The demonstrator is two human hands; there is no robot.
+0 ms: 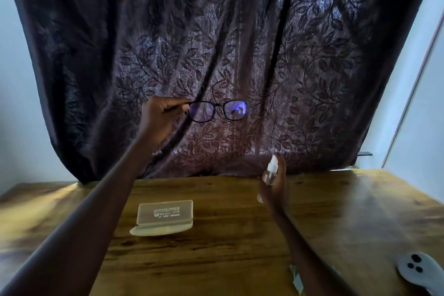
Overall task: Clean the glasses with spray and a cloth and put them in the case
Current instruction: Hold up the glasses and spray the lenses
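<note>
Pinching one temple, the left hand [161, 113] holds the single pair of glasses [217, 110] high above the table [240, 247], likely so mist can reach the lenses. One case [164, 217] waits on the wood below. The right hand [274, 185] grips one spray bottle [270, 170], raised towards the glasses. One cloth [296, 280] peeks out beside that forearm.

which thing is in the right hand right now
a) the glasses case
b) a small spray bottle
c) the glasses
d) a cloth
b: the right hand grips the small clear spray bottle, while the left hand holds the glasses up by a temple and the glasses case lies on the wooden table.
</note>
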